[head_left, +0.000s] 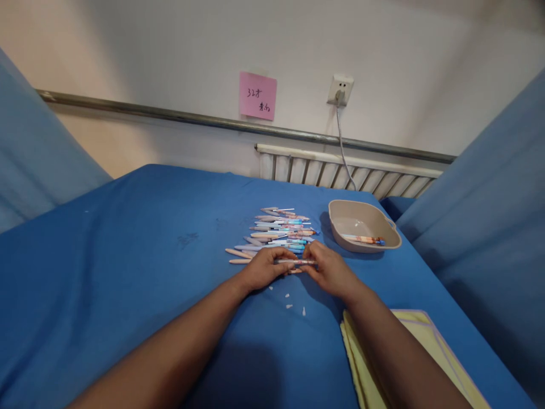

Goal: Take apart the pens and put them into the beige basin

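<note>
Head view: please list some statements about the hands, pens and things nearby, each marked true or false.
1. The left hand and right hand hold one pen piece. True.
2. The basin stands left of the laid-out pens. False: the basin is right of the laid-out pens.
3. The basin contains some patterned pens. True.
4. White bits lie nearer the camera than the hands. True.
5. The towel is red. False: the towel is mostly yellow.
</note>
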Demonstrator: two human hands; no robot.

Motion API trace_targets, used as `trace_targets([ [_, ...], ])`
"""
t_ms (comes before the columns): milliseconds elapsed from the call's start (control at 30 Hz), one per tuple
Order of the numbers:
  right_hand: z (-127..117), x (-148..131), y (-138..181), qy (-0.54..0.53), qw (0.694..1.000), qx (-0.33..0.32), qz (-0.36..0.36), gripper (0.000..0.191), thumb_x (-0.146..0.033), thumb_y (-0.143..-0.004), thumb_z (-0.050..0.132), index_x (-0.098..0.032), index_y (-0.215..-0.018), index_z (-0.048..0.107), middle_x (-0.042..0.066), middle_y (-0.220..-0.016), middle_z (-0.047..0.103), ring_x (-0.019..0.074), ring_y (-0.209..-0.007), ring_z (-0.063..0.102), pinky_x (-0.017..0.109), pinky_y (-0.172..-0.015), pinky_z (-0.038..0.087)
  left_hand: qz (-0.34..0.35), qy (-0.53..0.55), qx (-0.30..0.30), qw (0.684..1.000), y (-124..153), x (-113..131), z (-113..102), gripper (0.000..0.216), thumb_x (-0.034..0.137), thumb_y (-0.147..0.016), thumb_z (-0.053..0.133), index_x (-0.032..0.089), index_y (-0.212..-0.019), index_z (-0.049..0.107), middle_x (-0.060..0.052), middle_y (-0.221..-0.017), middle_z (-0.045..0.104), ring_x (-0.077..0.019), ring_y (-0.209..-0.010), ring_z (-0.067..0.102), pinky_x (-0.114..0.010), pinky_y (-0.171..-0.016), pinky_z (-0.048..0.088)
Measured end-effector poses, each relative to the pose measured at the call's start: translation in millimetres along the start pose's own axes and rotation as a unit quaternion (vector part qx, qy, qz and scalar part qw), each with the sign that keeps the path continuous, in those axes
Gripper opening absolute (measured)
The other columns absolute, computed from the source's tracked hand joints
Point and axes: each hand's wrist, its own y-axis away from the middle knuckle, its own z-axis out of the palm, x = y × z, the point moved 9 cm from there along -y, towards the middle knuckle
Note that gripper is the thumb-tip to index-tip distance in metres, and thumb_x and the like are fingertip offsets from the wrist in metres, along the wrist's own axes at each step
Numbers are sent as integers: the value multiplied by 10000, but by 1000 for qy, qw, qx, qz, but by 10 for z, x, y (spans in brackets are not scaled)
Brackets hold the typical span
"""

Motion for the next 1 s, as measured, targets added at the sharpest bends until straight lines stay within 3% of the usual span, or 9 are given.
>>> trace_targets([
  [67, 11, -8, -3, 3, 1000, -9, -7, 40, -230, -864, 545, -195, -881, 548, 47, -860, 597, 170, -777, 556, 275, -681, 413, -7, 0, 2, 1000, 1, -5, -4, 288, 374, -766, 631, 143, -933, 668, -27, -778, 669, -120, -615, 548, -219, -578, 428],
  [267, 123, 50, -6, 2, 998, -58, 1, 167, -265, -935, 437, -211, -907, 593, 39, -830, 643, 166, -775, 586, 280, -706, 416, -2, -4, 9, 1000, 6, 15, -8, 289, 361, -758, 640, 134, -936, 665, -26, -783, 663, -117, -625, 550, -222, -592, 440],
  [400, 40, 44, -4, -1, 1000, -14, 13, 167, -287, -848, 578, -192, -979, 538, 56, -915, 608, 180, -806, 565, 287, -703, 420, -5, 4, 6, 1000, 2, 11, -3, 281, 361, -763, 633, 134, -928, 663, -20, -755, 659, -113, -609, 542, -218, -581, 432],
  [533, 14, 8, -2, 1, 1000, -7, 0, 28, -207, -860, 540, -190, -882, 539, 47, -862, 590, 170, -794, 552, 275, -695, 419, -4, 4, 8, 1000, 0, 17, -13, 259, 348, -767, 627, 128, -901, 660, -17, -731, 655, -107, -587, 537, -216, -571, 431],
  [800, 104, 33, -11, 3, 999, -41, -12, 196, -262, -931, 449, -205, -869, 626, 47, -824, 664, 166, -776, 602, 280, -711, 437, 8, -24, 18, 1000, -14, -3, -19, 263, 351, -792, 592, 131, -917, 662, -14, -677, 638, -129, -605, 573, -242, -597, 470],
  [1000, 71, 87, -33, -56, 998, -2, 31, 211, -334, -924, 460, -215, -894, 632, 37, -796, 675, 158, -730, 609, 269, -683, 441, 44, -81, -9, 996, 11, 128, 32, 282, 383, -806, 589, 162, -952, 687, -39, -889, 697, -165, -803, 610, -248, -728, 464],
])
